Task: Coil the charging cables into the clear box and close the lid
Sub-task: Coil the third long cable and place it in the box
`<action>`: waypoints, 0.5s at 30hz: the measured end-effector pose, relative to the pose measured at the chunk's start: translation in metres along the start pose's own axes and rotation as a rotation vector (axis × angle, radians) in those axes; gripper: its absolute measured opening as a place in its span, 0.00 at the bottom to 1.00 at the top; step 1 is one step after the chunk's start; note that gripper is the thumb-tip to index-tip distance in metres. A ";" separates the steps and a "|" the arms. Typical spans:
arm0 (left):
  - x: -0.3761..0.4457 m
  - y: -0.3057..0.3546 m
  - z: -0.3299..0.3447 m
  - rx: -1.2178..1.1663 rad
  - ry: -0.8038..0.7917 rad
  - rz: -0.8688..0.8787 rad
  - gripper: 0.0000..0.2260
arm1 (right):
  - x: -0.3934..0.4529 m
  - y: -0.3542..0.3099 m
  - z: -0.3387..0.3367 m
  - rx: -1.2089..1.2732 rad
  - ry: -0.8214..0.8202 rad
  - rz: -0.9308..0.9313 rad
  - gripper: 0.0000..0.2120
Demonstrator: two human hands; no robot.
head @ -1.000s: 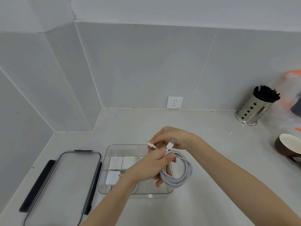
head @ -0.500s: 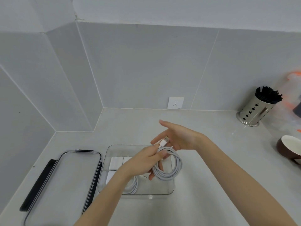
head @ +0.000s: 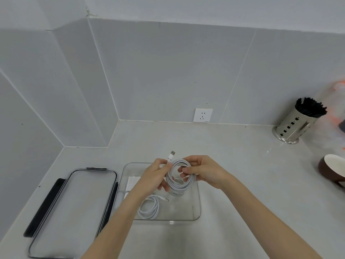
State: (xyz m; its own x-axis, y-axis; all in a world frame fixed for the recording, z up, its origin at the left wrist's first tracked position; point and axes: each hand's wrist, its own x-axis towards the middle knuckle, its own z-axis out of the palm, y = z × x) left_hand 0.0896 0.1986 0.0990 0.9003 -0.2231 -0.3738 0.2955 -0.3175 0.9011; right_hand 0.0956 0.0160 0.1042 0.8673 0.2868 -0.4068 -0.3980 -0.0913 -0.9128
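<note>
So both hands are on the big coiled white cable (head: 180,177), held up just above the clear box (head: 195,212). The left hand (head: 155,176) has its fingers curled round the coil's left side, pinching near the USB plug (head: 172,154) that pokes up past the far edge of the box. The right hand (head: 203,171) grips the coil's right side, fingertips hooked through the loop.

Down inside the box there's a smaller coiled cable (head: 149,207) lying near its front-left corner, and some white charger blocks (head: 133,182) along its left wall, partly hidden by the left arm. The lid (head: 74,208) is off, lying flat just left of the box. Far right of the box sits a metal utensil holder (head: 295,126) and a brown bowl (head: 332,170); a wall socket (head: 203,115) is behind it.
</note>
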 end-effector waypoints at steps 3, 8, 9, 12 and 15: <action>-0.002 -0.005 -0.003 -0.043 0.006 0.014 0.08 | 0.002 0.005 0.004 0.011 0.015 0.017 0.13; -0.005 -0.010 -0.004 -0.047 0.027 0.040 0.10 | 0.005 0.010 0.007 0.044 0.023 0.042 0.09; -0.005 -0.012 -0.004 -0.053 0.041 0.048 0.10 | 0.006 0.011 0.008 0.060 0.031 0.041 0.08; -0.004 -0.019 -0.001 -0.068 0.094 0.095 0.11 | 0.007 0.016 0.011 0.117 0.037 0.055 0.08; -0.003 -0.026 0.004 -0.111 0.174 0.145 0.10 | 0.006 0.019 0.014 0.126 0.054 0.077 0.07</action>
State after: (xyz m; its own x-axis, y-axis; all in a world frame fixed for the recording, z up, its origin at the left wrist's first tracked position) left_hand 0.0781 0.2036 0.0759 0.9744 -0.0937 -0.2045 0.1843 -0.1884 0.9646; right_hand 0.0890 0.0290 0.0853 0.8460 0.2319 -0.4800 -0.4955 0.0101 -0.8685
